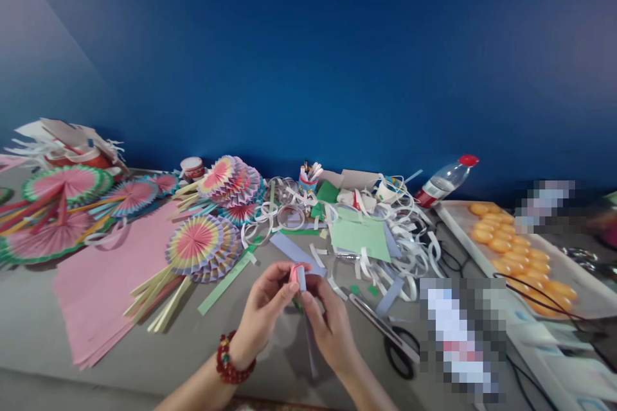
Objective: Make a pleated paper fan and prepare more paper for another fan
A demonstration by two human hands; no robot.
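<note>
Above the front of the table, my left hand (268, 303) and my right hand (331, 324) meet with their fingertips pinched. Between them is a small folded piece of pink and lavender paper (301, 277). A narrow pale strip (311, 350) hangs below the fingers; whether it joins the folded piece I cannot tell. Black-handled scissors (399, 350) lie right of my right hand, partly under a slim grey tool. Left of my hands, pleated paper fans (196, 247) with pale yellow sticks rest in a stack. A lavender paper strip (292, 250) lies just beyond my fingers.
Pink paper sheets (103, 298) lie at left beside more fans (67, 183). White paper curls (414, 257) and a green sheet (360, 234) cover the back middle. A bottle (446, 181) leans near the wall. At right stands a tray (457, 221) of orange, rounded objects.
</note>
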